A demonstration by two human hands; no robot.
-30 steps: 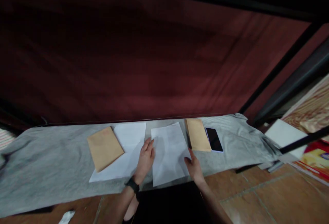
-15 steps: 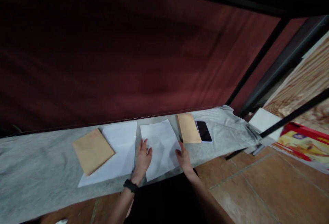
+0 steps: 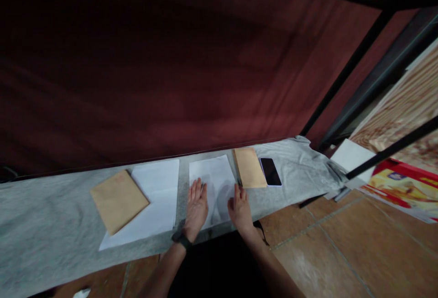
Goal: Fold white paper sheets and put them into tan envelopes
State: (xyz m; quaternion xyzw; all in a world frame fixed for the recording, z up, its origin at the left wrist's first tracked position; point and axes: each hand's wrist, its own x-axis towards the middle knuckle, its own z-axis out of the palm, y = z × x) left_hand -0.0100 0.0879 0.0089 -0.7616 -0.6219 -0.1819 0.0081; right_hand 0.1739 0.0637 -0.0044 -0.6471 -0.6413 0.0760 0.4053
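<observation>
A white sheet of paper (image 3: 212, 172) lies in front of me on the grey cloth, one long side under each hand. My left hand (image 3: 197, 204) rests flat on its left edge, the fingers stretched out. At the right edge, my right hand (image 3: 240, 209) touches the sheet with extended fingers and the thumb on the paper side. Just beyond that hand sits a brown envelope (image 3: 250, 169). To the left are more white paper (image 3: 160, 197) and another brown envelope (image 3: 119, 201) overlapping it.
A phone (image 3: 271, 171) lies right of the nearer envelope. The grey cloth (image 3: 44, 216) covers a narrow bench against a dark red panel (image 3: 171, 83). A black metal post (image 3: 342, 76) rises at the right. A red and yellow box (image 3: 405, 186) stands beyond the bench end.
The sheet has turned to lie straighter. My left hand has flattened onto its left edge, and my right hand has shifted slightly left, its fingers now pointing forward.
</observation>
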